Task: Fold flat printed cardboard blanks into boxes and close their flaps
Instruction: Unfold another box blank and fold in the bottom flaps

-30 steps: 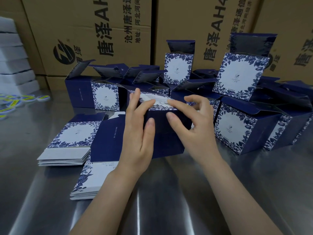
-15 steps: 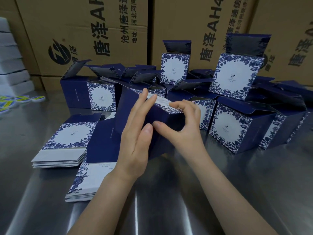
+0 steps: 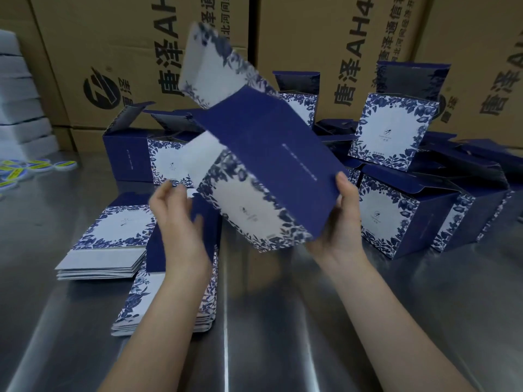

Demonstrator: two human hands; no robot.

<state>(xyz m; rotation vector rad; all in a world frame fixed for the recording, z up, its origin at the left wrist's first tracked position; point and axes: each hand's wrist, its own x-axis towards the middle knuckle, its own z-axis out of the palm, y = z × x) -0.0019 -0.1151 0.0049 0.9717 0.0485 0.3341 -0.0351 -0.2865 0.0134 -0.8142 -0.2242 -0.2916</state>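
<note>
From the left, we see white foam blocks [image 3: 17, 108] stacked at the edge and round yellow-and-blue labels [image 3: 34, 166] lying on the steel worktop [image 3: 283, 321]. Next come two stacks of flat blanks [image 3: 113, 227], floral print up, the nearer stack partly under the left forearm. The left hand [image 3: 181, 222] hovers above them, blurred, its fingers loosely curved and gripping nothing that we can make out, just beside the box [image 3: 268, 165]. That box is in the air over the worktop, tilted, navy side up and floral face toward us, with a pale flap open at its far upper end. The right hand [image 3: 343, 219] grips its lower right corner, thumb on the navy panel, fingers underneath. Further right, folded boxes [image 3: 390, 219] sit piled with lids open, in front of brown printed cartons [image 3: 119, 52].
</note>
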